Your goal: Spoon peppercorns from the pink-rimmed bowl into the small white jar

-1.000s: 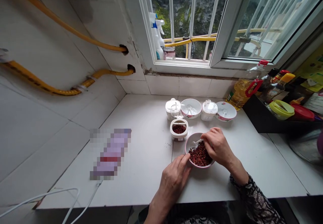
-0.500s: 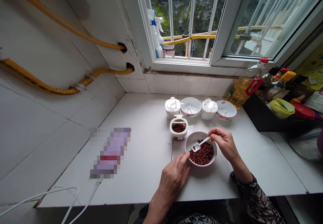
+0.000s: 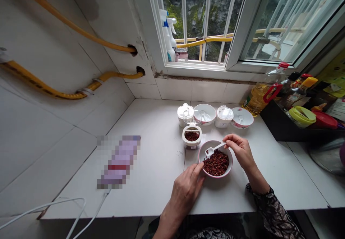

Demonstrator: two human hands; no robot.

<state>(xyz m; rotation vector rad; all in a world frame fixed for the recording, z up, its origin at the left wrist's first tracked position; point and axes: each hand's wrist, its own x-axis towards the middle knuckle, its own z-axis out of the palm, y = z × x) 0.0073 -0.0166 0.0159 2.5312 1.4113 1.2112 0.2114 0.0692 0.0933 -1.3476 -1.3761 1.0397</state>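
Note:
A white bowl (image 3: 199,157) with a pink rim holds dark red grains that look like Sichuan peppercorns (image 3: 217,163). My left hand (image 3: 185,183) is closed on the near left side of its rim. Pinched by the handle in my right hand (image 3: 239,151) is a small white spoon (image 3: 215,148). Its scoop hangs over the far left part of the bowl, with a few grains at it. Just beyond the bowl stands an open white seasoning jar (image 3: 192,145), its clear lid raised, with similar dark red grains inside.
Behind are two more white jars, left (image 3: 184,116) and right (image 3: 223,118), and two bowls, left (image 3: 205,119) and right (image 3: 244,123), with spoons inside. An oil bottle (image 3: 256,95) and a black condiment box (image 3: 275,124) stand right. A blurred purple object (image 3: 121,160) with a cable lies left.
The spoon's scoop has moved slightly up, toward the bowl's far rim, and my right hand has shifted a little with it. My left hand keeps its hold. The view has shifted slightly.

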